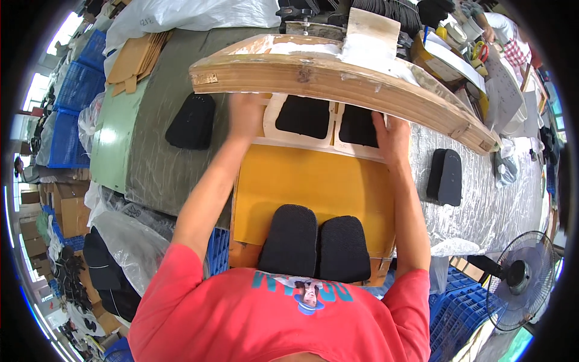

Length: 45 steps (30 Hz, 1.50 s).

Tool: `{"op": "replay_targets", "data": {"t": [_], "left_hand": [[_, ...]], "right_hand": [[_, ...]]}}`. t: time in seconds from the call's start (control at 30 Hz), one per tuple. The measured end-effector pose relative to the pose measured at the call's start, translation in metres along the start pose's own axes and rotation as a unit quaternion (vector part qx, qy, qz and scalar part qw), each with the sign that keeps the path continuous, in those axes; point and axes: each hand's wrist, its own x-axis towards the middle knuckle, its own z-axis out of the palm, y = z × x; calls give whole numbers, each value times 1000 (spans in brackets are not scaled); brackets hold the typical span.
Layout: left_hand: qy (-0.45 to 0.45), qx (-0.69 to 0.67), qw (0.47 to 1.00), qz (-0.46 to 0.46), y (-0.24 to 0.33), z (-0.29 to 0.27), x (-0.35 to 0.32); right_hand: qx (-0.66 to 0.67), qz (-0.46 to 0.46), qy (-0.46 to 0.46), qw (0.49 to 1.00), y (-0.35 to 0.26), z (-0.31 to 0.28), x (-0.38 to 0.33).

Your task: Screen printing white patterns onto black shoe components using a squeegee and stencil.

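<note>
A white template (295, 142) with cut-out windows lies beneath a raised wooden frame (301, 73). One black fabric piece (303, 116) shows in the left window and another black piece (360, 127) in the right one. At the template's left end is my left hand (245, 117), smeared by motion, its fingers unclear. My right hand (393, 136) rests at the right end, thumb stretched along the right black piece's edge and apart from the fingers, whose tips are partly hidden by the frame. Nearer me, two black pads (288, 236) (344, 248) lie side by side on a yellow board (313, 187).
Black pad stacks sit on the table: one at left (192, 120), another at right (445, 177). The wooden frame's long bar crosses above my hands. A fan (517, 276) stands at lower right, blue crates (78, 84) at far left. Another person (509, 36) is at upper right.
</note>
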Motion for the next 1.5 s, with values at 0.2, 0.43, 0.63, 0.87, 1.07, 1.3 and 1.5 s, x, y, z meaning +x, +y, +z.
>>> {"op": "replay_targets", "data": {"t": [0.2,0.43,0.63,0.87,1.07,1.3,1.5], "left_hand": [[-61,-131,976,166,78,-77,28],[-174,-96,974,106,37,-87,-42],[-174,-67,981,54,-10,-68,-88],[-191,-5,979,76,-18,-66,-85],[-162,4,983,88,-19,-72,-88],[-167,-24,984,55,-17,-67,-91],[-161,-32,984,64,-16,-68,-92]], "right_hand": [[-67,150,35,986,68,-99,3],[-24,119,66,990,37,-153,50],[-234,-90,-65,966,-6,-55,111],[-247,-119,-216,937,-23,-15,120],[-165,-64,-181,967,-85,-52,18],[-92,-13,-212,973,-117,29,99],[-136,-155,-146,968,-105,49,80]]}}
